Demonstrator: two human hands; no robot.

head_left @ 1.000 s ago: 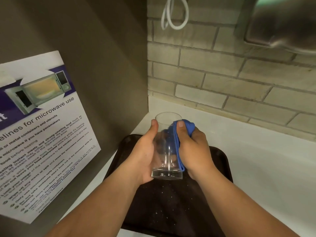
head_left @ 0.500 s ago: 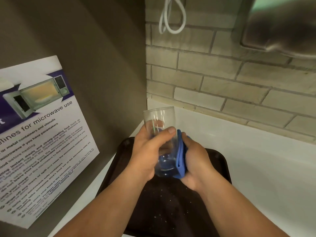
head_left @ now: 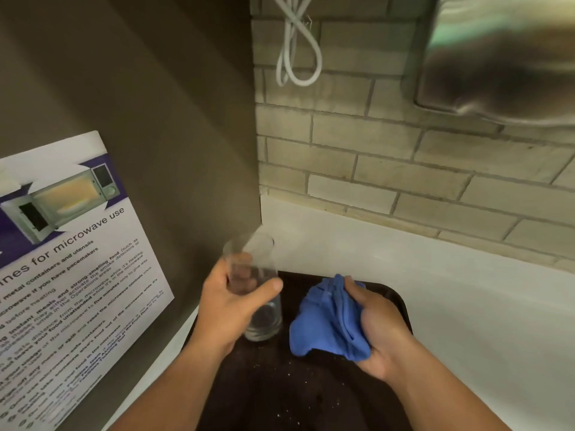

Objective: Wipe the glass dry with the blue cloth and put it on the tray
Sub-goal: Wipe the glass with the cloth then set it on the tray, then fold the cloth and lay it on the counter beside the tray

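Observation:
My left hand (head_left: 228,306) is wrapped around a clear drinking glass (head_left: 263,321), which is upright and slightly tilted, blurred at its rim. Its base is at or just above the far left part of the dark tray (head_left: 280,393); I cannot tell if it touches. My right hand (head_left: 379,331) holds the bunched blue cloth (head_left: 326,321) over the tray, to the right of the glass and apart from it. Crumbs or droplets speckle the tray.
The tray lies on a white counter (head_left: 466,321) in a corner. A brown panel with a microwave poster (head_left: 62,259) stands close on the left. Behind is a brick wall (head_left: 373,144) with a hanging white cable (head_left: 295,51). A metal appliance (head_left: 504,57) hangs at upper right.
The cloth and my right hand have come off the glass and moved right. My left hand has shifted the glass left and down toward the tray.

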